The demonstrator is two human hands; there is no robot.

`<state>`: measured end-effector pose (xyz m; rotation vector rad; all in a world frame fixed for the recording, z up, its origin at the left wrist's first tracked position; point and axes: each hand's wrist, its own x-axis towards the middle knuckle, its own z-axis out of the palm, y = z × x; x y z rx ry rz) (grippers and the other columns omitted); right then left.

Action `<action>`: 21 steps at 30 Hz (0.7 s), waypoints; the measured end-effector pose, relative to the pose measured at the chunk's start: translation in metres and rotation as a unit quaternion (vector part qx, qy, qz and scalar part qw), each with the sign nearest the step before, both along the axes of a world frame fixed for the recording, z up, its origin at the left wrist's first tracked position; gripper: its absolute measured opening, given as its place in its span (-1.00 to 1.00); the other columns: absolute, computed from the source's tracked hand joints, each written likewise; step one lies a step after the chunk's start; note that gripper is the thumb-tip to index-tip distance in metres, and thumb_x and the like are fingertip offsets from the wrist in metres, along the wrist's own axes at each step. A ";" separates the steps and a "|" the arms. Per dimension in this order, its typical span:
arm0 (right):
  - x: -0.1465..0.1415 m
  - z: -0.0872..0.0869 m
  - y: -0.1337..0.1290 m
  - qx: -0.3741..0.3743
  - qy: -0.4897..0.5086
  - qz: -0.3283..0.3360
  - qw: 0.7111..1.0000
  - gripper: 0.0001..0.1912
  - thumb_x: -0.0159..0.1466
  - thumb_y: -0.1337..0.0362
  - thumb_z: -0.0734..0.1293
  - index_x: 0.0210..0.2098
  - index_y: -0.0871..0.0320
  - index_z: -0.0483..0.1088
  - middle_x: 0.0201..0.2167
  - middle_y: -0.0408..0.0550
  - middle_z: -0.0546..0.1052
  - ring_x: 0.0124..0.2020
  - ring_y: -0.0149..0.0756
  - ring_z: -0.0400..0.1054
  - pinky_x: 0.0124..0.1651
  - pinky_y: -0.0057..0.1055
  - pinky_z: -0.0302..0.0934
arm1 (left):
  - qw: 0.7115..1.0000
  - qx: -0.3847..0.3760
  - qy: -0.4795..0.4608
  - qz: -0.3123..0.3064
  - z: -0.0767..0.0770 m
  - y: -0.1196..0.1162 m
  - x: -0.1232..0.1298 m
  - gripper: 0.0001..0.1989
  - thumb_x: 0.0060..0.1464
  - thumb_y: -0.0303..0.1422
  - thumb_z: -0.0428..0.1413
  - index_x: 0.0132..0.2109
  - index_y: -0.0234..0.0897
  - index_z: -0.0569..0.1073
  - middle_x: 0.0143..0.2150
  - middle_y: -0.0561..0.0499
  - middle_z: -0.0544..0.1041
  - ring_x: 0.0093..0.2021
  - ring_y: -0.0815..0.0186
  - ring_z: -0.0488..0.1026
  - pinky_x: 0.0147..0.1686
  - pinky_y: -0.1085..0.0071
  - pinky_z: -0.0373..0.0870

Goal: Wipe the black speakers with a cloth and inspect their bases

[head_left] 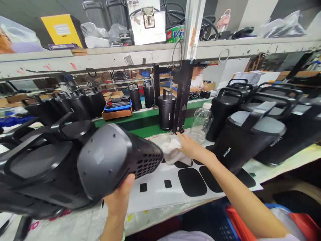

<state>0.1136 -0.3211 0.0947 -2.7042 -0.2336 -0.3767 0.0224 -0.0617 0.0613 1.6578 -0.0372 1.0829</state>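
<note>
My left hand is wrapped round a black speaker-like device, tipped so that its flat base faces me and its perforated side faces right. Over the table, my right hand rests at a crumpled white cloth, its fingers partly on it; whether they grip it I cannot make out. Beneath lies a white sheet bearing black rounded pads and small black squares. A clear plastic bottle with a white cap stands just beyond my right hand.
Several black devices with handles crowd the left and right. One black canister stands on the green conveyor beside a dark post. A shelf crosses overhead. Another person sits beyond. A blue basket is below right.
</note>
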 end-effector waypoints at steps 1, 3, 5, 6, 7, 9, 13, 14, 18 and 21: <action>-0.007 -0.003 -0.007 -0.018 0.007 -0.015 1.000 -0.29 0.09 0.37 0.35 0.25 0.25 0.22 0.13 0.34 0.38 0.07 0.30 0.32 0.03 0.12 0.25 | 0.999 0.026 0.003 0.027 -0.005 0.004 0.001 -0.51 -0.09 -0.02 0.30 -0.01 -0.05 0.50 -0.08 0.06 0.58 0.19 0.02 0.37 0.38 -0.07 0.04; -0.024 -0.013 -0.018 -0.033 0.003 -0.058 0.998 -0.27 0.17 0.39 0.25 0.33 0.27 0.07 0.22 0.37 0.27 0.16 0.30 0.23 0.09 0.13 0.18 | 0.996 0.075 0.013 0.039 -0.011 0.010 0.002 -0.50 -0.25 -0.11 0.41 -0.10 -0.07 0.53 -0.10 0.05 0.58 0.17 -0.01 0.38 0.39 -0.09 -0.01; -0.036 -0.030 -0.025 -0.029 0.020 -0.102 0.994 -0.39 0.30 0.34 0.12 0.33 0.27 0.04 0.18 0.35 0.31 0.14 0.21 0.27 0.05 0.03 0.22 | 0.993 0.109 0.037 0.025 -0.010 0.013 0.004 -0.47 -0.29 -0.10 0.43 -0.12 -0.10 0.53 -0.12 0.02 0.58 0.12 -0.03 0.41 0.36 -0.11 0.06; -0.038 -0.040 -0.028 -0.021 0.043 -0.114 0.992 -0.46 0.33 0.31 0.09 0.29 0.27 0.12 0.10 0.33 0.39 0.06 0.16 0.35 -0.02 -0.04 0.26 | 0.991 0.118 0.054 0.017 -0.007 0.013 0.006 -0.44 -0.28 -0.09 0.42 -0.08 -0.12 0.52 -0.12 0.00 0.58 0.09 -0.04 0.43 0.32 -0.11 0.12; -0.037 -0.049 -0.030 -0.011 0.074 -0.112 0.991 -0.53 0.33 0.30 0.11 0.21 0.25 0.22 -0.02 0.28 0.48 -0.04 0.10 0.42 -0.10 -0.13 0.29 | 0.990 0.119 0.070 0.006 -0.002 0.012 0.008 -0.38 -0.27 -0.08 0.42 -0.03 -0.16 0.51 -0.13 -0.03 0.57 0.05 -0.04 0.46 0.28 -0.11 0.19; -0.026 -0.062 -0.034 0.006 0.132 -0.085 0.988 -0.67 0.26 0.35 0.21 0.00 0.18 0.39 -0.29 0.09 0.56 -0.27 -0.06 0.50 -0.26 -0.30 0.30 | 0.989 0.112 0.096 -0.020 0.010 0.007 0.014 -0.22 -0.23 -0.06 0.40 0.13 -0.23 0.40 -0.09 -0.09 0.56 -0.01 -0.02 0.50 0.20 -0.08 0.31; -0.001 -0.053 -0.039 0.020 0.117 -0.078 0.990 -0.54 0.23 0.44 0.18 0.12 0.18 0.31 -0.12 0.09 0.56 -0.13 -0.14 0.48 -0.16 -0.36 0.30 | 0.988 0.096 0.089 -0.081 0.032 -0.009 0.021 0.06 -0.21 -0.10 0.41 0.33 -0.25 0.06 0.07 -0.20 0.46 0.04 0.05 0.48 0.19 0.01 0.33; -0.002 -0.047 -0.040 0.018 0.094 -0.084 0.992 -0.49 0.27 0.41 0.16 0.22 0.18 0.21 0.04 0.15 0.48 -0.01 -0.09 0.44 -0.08 -0.30 0.29 | 0.987 0.098 0.080 -0.096 0.035 -0.013 0.021 0.12 -0.24 -0.11 0.42 0.35 -0.22 0.00 0.14 -0.22 0.41 0.09 0.05 0.45 0.23 0.03 0.30; -0.036 -0.045 -0.042 -0.004 0.035 -0.078 0.996 -0.70 0.36 0.18 0.17 0.02 0.12 0.32 -0.02 0.12 0.45 -0.07 -0.01 0.42 -0.10 -0.17 0.28 | 0.988 0.092 0.042 -0.118 0.046 -0.024 0.017 0.28 -0.29 -0.16 0.44 0.39 -0.04 -0.24 0.39 -0.19 0.01 0.26 0.05 0.27 0.28 0.07 0.22; -0.068 -0.074 -0.041 -0.030 0.043 -0.094 0.994 -0.71 0.28 0.01 0.31 -0.32 0.11 0.34 -0.29 0.04 0.46 -0.22 -0.01 0.42 -0.21 -0.17 0.30 | 0.987 0.125 0.024 -0.101 0.055 -0.027 0.019 0.23 -0.28 -0.19 0.43 0.39 0.01 -0.16 0.39 -0.10 -0.06 0.30 0.06 0.17 0.34 0.09 0.10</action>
